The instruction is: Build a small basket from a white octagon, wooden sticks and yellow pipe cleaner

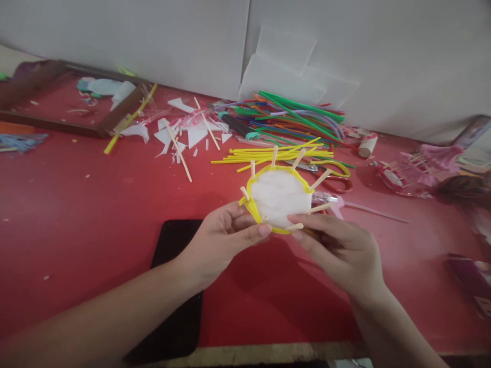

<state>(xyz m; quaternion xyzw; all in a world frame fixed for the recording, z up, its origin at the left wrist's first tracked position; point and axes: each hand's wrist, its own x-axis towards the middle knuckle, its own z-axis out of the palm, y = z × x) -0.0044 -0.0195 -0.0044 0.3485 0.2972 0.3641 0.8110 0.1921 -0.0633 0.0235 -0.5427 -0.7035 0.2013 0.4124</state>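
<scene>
Above the red table I hold a round white disc [282,197] with several short wooden sticks [297,159] standing around its edge. A yellow pipe cleaner [251,208] runs along the rim between the sticks, on the left, top and bottom. My left hand [230,232] grips the disc at its lower left, thumb on the near rim. My right hand [341,245] pinches the lower right edge by a stick and the yellow strand; its far fingers are partly hidden. Just beyond the disc lie yellow pipe cleaners [276,154] and scissors [337,176].
Coloured pipe cleaners [291,120] pile against the wall, near white sheets [280,76]. White scraps [195,137] and loose sticks lie left of them. A wooden frame [53,122] is far left. A black tablet-like slab [172,317] lies below my left arm. A glue gun [335,204] is right.
</scene>
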